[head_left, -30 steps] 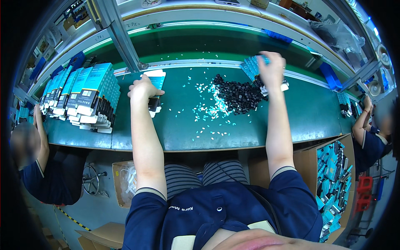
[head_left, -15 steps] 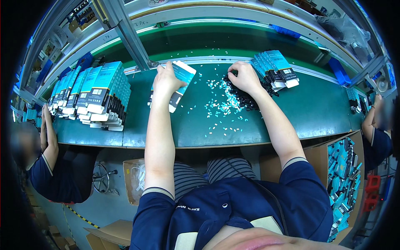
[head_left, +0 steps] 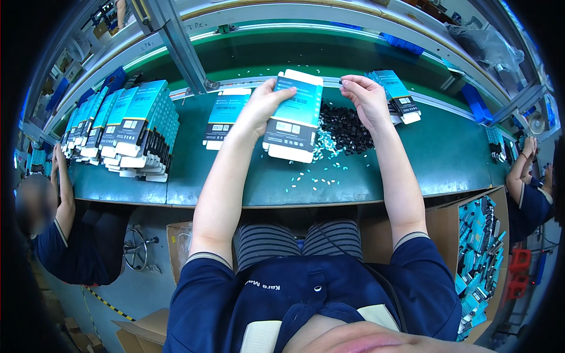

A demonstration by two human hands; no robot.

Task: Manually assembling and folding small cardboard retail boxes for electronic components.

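Note:
My left hand (head_left: 265,106) grips a flat blue and black carton (head_left: 294,112) by its left edge, thumb across the printed face. The carton is tilted, with white flaps at both ends. To its right, my right hand (head_left: 371,103) is raised with thumb and forefinger pinched on a small black piece (head_left: 342,83), too small to make out in detail. Below that hand lies a heap of small black parts (head_left: 350,132). Tiny blue and white pieces (head_left: 325,144) are scattered beside the heap, partly behind the carton. Another flat carton (head_left: 226,112) lies left of my left hand.
Stacks of similar cartons (head_left: 126,126) cover the table's left part. A smaller carton stack (head_left: 391,85) stands behind my right hand. A metal post (head_left: 182,56) rises at the far edge. A cardboard box full of cartons (head_left: 479,253) is at lower right. Co-workers sit on both sides.
My left hand has moved right with a carton, now beside the black heap, exposing another carton on the table. My right hand has lifted off the heap with a small black piece.

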